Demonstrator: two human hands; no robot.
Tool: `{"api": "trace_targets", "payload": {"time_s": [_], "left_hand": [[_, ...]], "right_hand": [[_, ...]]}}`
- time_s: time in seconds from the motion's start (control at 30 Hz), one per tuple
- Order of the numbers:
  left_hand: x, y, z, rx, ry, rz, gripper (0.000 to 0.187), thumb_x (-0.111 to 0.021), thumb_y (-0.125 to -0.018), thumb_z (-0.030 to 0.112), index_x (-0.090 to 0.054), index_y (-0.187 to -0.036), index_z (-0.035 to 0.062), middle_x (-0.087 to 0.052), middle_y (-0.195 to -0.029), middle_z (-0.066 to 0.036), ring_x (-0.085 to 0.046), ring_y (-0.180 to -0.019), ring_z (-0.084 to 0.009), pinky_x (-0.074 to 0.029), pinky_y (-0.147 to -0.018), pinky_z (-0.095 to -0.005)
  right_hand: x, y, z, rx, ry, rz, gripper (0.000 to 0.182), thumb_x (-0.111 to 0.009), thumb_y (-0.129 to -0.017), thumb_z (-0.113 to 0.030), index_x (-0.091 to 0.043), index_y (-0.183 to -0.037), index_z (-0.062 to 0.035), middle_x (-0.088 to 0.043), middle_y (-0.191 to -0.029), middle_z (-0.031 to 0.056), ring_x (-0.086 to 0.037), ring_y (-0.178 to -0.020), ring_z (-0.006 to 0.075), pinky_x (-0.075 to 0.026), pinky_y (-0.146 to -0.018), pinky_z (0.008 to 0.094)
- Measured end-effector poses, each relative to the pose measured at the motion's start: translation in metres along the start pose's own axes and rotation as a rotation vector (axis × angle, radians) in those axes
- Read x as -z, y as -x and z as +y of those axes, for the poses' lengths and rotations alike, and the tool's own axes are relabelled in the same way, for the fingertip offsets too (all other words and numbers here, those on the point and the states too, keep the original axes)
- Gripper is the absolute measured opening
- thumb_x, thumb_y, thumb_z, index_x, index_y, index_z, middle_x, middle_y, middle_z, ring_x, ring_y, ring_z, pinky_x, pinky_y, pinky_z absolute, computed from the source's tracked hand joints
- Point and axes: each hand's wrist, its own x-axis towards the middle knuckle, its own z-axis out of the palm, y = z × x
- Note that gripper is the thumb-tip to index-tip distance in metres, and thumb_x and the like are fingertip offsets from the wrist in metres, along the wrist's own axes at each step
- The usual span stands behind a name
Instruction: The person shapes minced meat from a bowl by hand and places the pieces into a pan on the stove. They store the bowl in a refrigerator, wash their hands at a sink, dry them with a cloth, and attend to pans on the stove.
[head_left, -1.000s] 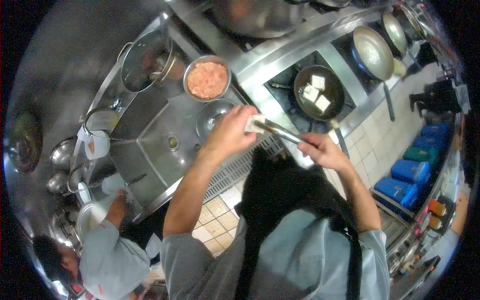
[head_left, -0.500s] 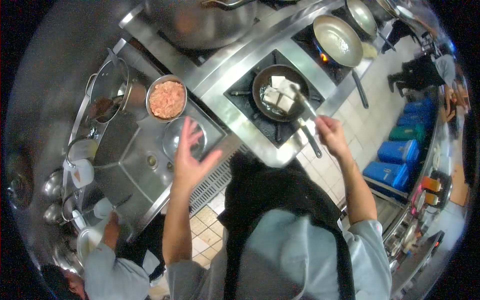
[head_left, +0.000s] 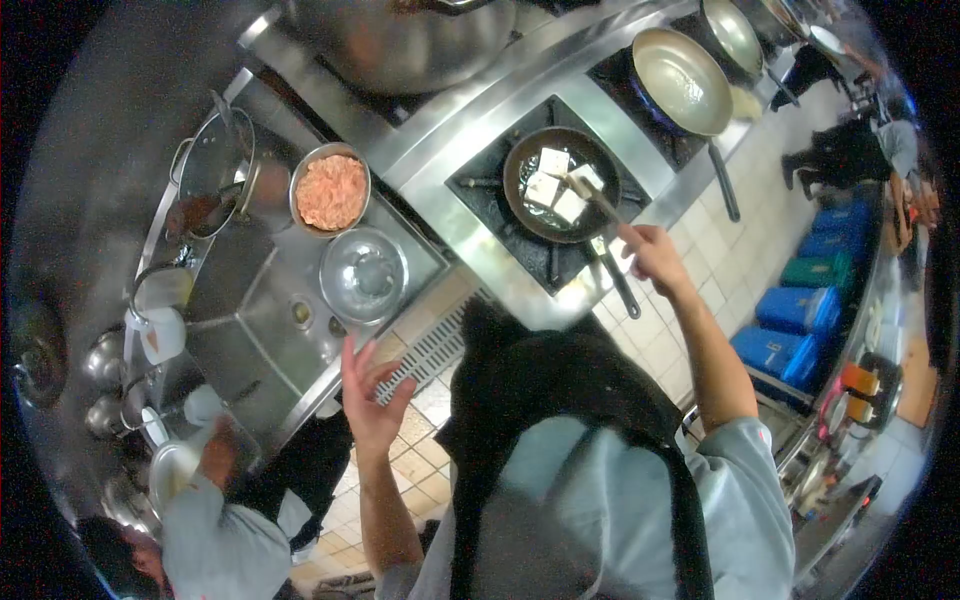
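In the head view, my right hand (head_left: 655, 262) is closed around a slim spatula (head_left: 602, 202), whose tip is among several white blocks that look like tofu (head_left: 570, 206). They sit in oil in a dark frying pan (head_left: 512, 185) on the burner. The pan's black handle (head_left: 622, 285) points toward me, just below my right hand and apart from it. My left hand (head_left: 374, 402) hangs with fingers spread over the gap by the sink edge, holding nothing. Nearest to it is a shiny metal bowl (head_left: 365, 278) on the counter.
A bowl of pinkish ground meat (head_left: 332, 192) stands beyond the metal bowl. Another pan (head_left: 682, 82) rests on the burner to the right. At lower left, a co-worker (head_left: 225, 535) works by the sink (head_left: 240, 345). Blue bins (head_left: 800, 308) line the right side.
My left hand has drawn back toward me, uncovering the metal bowl. The spatula has shifted slightly among the white blocks, with my right hand a little nearer the pan.
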Motion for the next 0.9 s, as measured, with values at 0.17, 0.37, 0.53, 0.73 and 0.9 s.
{"api": "trace_targets", "payload": {"time_s": [0.17, 0.37, 0.53, 0.73, 0.9], "left_hand": [[0.017, 0.019, -0.016, 0.037, 0.066, 0.083, 0.087, -0.074, -0.084, 0.005, -0.022, -0.154, 0.0050, -0.051, -0.139, -0.018, -0.064, -0.100, -0.0212, -0.055, -0.082, -0.0302], [0.021, 0.032, -0.029, 0.008, 0.043, 0.148, 0.079, -0.074, -0.088, 0.017, -0.030, -0.151, 0.0032, -0.051, -0.139, -0.017, -0.064, -0.099, -0.0204, -0.055, -0.077, -0.0290], [0.018, 0.043, -0.020, 0.014, 0.022, 0.168, 0.087, -0.079, -0.084, 0.028, -0.030, -0.151, 0.0008, -0.052, -0.137, -0.017, -0.063, -0.101, -0.0212, -0.053, -0.080, -0.0300], [0.023, 0.056, -0.015, -0.053, 0.015, 0.206, 0.088, -0.077, -0.083, 0.036, -0.033, -0.148, -0.0024, -0.054, -0.134, -0.022, -0.064, -0.100, -0.0237, -0.054, -0.085, -0.0362], [0.021, 0.059, -0.025, -0.048, 0.077, 0.227, 0.088, -0.076, -0.084, 0.043, -0.034, -0.148, -0.0027, -0.052, -0.136, -0.023, -0.064, -0.100, -0.0241, -0.055, -0.084, -0.0364]], "right_hand": [[0.030, 0.023, -0.013, 0.171, 0.494, -0.031, 0.038, -0.059, -0.096, -0.031, -0.066, -0.088, 0.0049, -0.062, -0.063, 0.0083, -0.054, -0.045, 0.0136, -0.044, -0.043, 0.0307], [0.011, 0.004, -0.034, 0.491, 0.640, 0.079, 0.028, -0.059, -0.093, -0.024, -0.064, -0.091, 0.0028, -0.060, -0.068, 0.0224, -0.063, -0.062, 0.0337, -0.048, -0.061, 0.0437], [-0.019, -0.051, -0.030, 0.705, 0.865, 0.077, 0.026, -0.059, -0.092, -0.023, -0.063, -0.084, 0.0014, -0.064, -0.079, 0.0258, -0.062, -0.076, 0.0463, -0.050, -0.069, 0.0513], [-0.011, -0.049, -0.040, 0.692, 0.879, 0.117, 0.026, -0.059, -0.092, -0.023, -0.064, -0.084, 0.0012, -0.064, -0.078, 0.0259, -0.064, -0.076, 0.0456, -0.051, -0.070, 0.0517], [0.015, -0.034, -0.026, 0.595, 0.841, 0.129, 0.026, -0.059, -0.091, -0.022, -0.064, -0.084, 0.0018, -0.063, -0.075, 0.0271, -0.063, -0.072, 0.0456, -0.050, -0.067, 0.0515]]}}
